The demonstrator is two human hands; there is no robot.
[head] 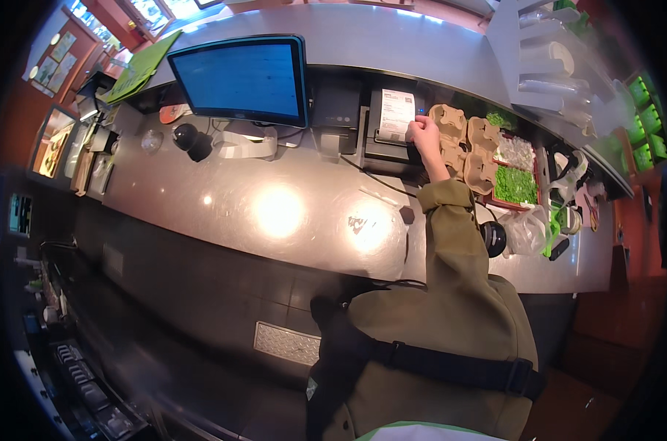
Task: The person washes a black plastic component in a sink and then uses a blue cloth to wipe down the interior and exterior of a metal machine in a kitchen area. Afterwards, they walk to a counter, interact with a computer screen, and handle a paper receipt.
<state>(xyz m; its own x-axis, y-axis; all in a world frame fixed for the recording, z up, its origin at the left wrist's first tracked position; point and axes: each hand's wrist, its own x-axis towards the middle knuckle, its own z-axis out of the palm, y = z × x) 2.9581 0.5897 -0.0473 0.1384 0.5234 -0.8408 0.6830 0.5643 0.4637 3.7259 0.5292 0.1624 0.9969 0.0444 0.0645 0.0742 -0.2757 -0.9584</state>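
Observation:
My right hand [424, 135] pinches the lower right edge of a printed paper slip [396, 110] between its fingertips. The slip stands up out of a black receipt printer [385, 151] at the back of the steel counter, its lower end still at the printer's slot. It bears writing and printed codes. Just right of my hand sit brown moulded-pulp cup carriers [452, 124]. To the left stands a second dark printer [336, 116]. My left hand is out of view.
A monitor [239, 80] stands at the counter's [228, 198] back left, near a black dome-shaped device [184, 136]. Right of the carriers are a red-rimmed tray of green and clear small items [515, 184], a black round object [493, 238], plastic bags [526, 231] and scissors [591, 212].

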